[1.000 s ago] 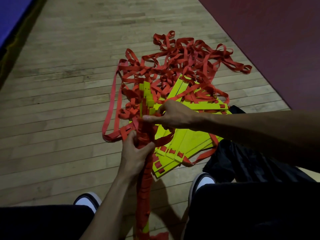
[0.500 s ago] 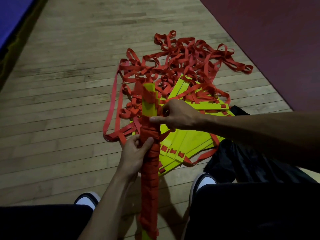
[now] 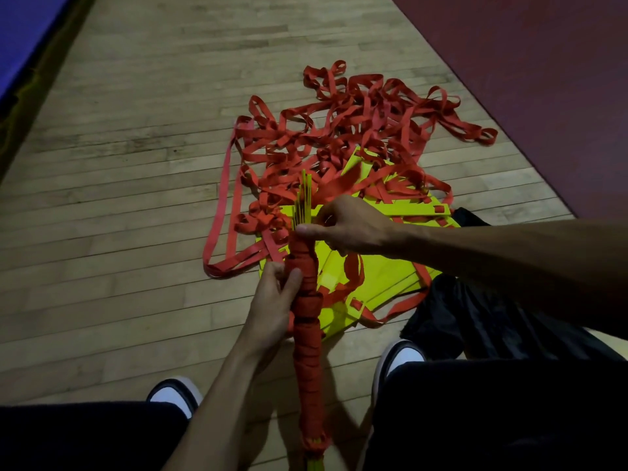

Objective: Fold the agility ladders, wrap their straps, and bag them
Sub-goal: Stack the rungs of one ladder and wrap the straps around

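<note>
A bundle of yellow ladder rungs point(image 3: 307, 338), stacked together and wound with red strap, stands between my knees. Its bare yellow top pokes out above the wrapping. My left hand point(image 3: 272, 302) grips the bundle at mid-height from the left. My right hand point(image 3: 343, 224) pinches the red strap against the bundle just below the yellow top. Behind the bundle, loose yellow rungs point(image 3: 380, 266) lie fanned on the floor under a tangled pile of red straps point(image 3: 343, 130).
A black bag point(image 3: 475, 317) lies on the wooden floor to the right, beside my right shoe point(image 3: 402, 356). My left shoe point(image 3: 176, 392) is at lower left. A dark red mat point(image 3: 543, 79) borders the floor on the right, and a blue mat point(image 3: 20, 39) on the far left.
The bundle has turned in my hands so that its rungs now show edge-on at the top. The red wrapping has climbed higher up the bundle. My left hand has shifted slightly on it.
</note>
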`<state>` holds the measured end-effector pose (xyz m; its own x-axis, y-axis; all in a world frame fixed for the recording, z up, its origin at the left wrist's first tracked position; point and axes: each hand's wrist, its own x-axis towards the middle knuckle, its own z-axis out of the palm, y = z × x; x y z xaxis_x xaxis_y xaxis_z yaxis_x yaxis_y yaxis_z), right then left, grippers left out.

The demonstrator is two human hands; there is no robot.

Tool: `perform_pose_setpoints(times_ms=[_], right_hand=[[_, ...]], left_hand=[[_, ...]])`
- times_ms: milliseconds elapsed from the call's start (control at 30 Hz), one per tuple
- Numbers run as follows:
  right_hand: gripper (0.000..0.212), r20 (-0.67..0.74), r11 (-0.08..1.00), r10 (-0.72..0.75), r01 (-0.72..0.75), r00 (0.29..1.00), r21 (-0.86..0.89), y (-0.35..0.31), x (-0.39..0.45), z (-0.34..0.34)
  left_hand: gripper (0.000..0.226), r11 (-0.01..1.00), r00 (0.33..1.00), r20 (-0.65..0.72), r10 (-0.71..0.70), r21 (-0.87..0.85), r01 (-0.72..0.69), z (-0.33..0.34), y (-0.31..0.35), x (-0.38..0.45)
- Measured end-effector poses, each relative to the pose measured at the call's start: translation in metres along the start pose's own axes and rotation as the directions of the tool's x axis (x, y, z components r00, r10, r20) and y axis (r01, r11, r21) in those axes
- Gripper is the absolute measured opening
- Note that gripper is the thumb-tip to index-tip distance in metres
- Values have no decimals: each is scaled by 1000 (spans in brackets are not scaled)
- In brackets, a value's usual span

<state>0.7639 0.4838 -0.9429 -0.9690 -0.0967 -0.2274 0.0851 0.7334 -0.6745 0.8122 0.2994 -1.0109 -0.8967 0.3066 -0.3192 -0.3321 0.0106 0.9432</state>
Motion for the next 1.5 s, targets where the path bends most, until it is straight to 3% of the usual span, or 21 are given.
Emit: perform_pose_setpoints(times_ms=[133,233,333,433,600,767,833,933,1133,1267,1400,1500], right_hand=[[62,75,994,-54,61,996,-91,0,3,-11],[68,72,984,-101,110,992,-138,-5,0,4],[65,3,964,-163,160,987,-214,-9,-2,14],[56,-20,969,-172,166,985,-184,-6,-1,11],[54,23,964,-163,165,986,-208,-2,-1,10],[62,86,915,-177,196,980,-352,-5,-6,10],[69,62,916,-164,175,985,-360,-9,-6,14],[75,35,948,-149,153,988,-279,-6,-3,11],[54,-34,992,-104,101,994,-73,-5,-6,7],[48,-56,998,-52,53,997,15,-5,-10,11],[52,67,1000,-11,10,998,6,-10,-6,4],[63,89,995,-46,54,995,-87,-14,-1,8]], left_hand=[[65,994,983,-179,34,107,-15,-3,-4,6],[60,972,964,-259,59,234,3,-5,-1,9],[34,957,985,-155,81,288,-34,-3,-1,8],[17,989,998,-57,23,148,-14,0,-2,4],[35,997,993,96,-66,-45,70,-2,0,0],[37,986,997,-57,53,160,-43,5,-3,1],[46,981,996,-41,75,185,-66,9,1,0],[63,986,996,65,63,153,-73,12,6,-2],[36,993,989,148,-3,-119,21,0,9,1],[55,994,973,211,-96,-25,104,-11,-5,2],[42,989,999,5,-51,142,50,-3,-3,2],[56,946,991,-123,54,325,-11,5,0,-1]])
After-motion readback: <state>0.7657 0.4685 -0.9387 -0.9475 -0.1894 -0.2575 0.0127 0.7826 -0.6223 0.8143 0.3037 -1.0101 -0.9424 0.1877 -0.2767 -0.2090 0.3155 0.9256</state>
